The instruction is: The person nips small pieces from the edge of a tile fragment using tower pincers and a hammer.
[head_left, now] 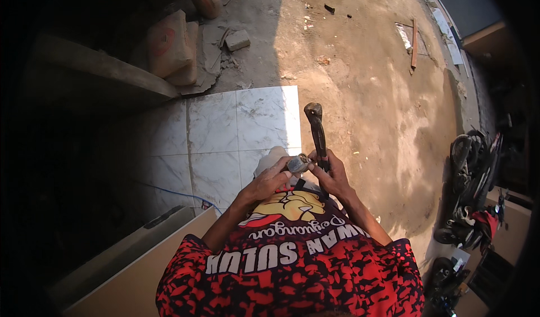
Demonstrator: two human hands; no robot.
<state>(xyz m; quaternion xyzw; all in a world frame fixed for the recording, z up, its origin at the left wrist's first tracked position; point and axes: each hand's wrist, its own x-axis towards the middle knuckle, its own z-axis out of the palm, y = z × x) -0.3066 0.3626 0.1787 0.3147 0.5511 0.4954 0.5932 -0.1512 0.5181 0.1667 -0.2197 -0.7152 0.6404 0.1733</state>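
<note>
Noting the left hand (269, 184), grip closed round a small grey piece (297, 164) just before the patterned shirt (292, 261), I see the right hand (336, 177) bracing it by the thumb, presumably for steadiness, its remaining fingers apparently curled round a dark rod-like tool (318, 130) alongside.

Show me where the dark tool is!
In the head view, the dark tool is just right of centre, in the right hand, beside the grey piece that the left hand holds.
</note>
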